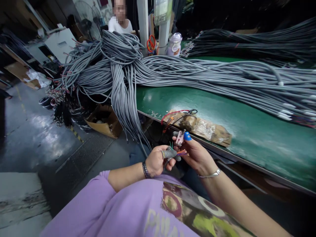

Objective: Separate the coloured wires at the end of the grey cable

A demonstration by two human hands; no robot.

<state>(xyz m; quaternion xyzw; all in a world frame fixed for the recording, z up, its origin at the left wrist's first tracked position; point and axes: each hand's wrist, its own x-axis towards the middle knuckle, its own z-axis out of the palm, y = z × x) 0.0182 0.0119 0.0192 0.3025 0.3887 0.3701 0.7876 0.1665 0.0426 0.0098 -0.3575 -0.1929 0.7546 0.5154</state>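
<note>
My left hand [156, 160] is closed around the end of a grey cable [170, 153], just below the green table's near edge. Thin coloured wires [182, 152] fan out of the cable's stripped end toward my right hand [196, 154]. My right hand pinches those wires with taped fingertips, and one finger wears a blue cap [187, 136]. Both hands sit close together above my lap.
A large heap of grey cables [118, 62] lies across the green table [247, 128] and spills over its left end. A taped brown pad [209, 129] with red and black leads sits at the table's edge. A cardboard box [105, 122] stands on the floor. A person in white sits at the far end.
</note>
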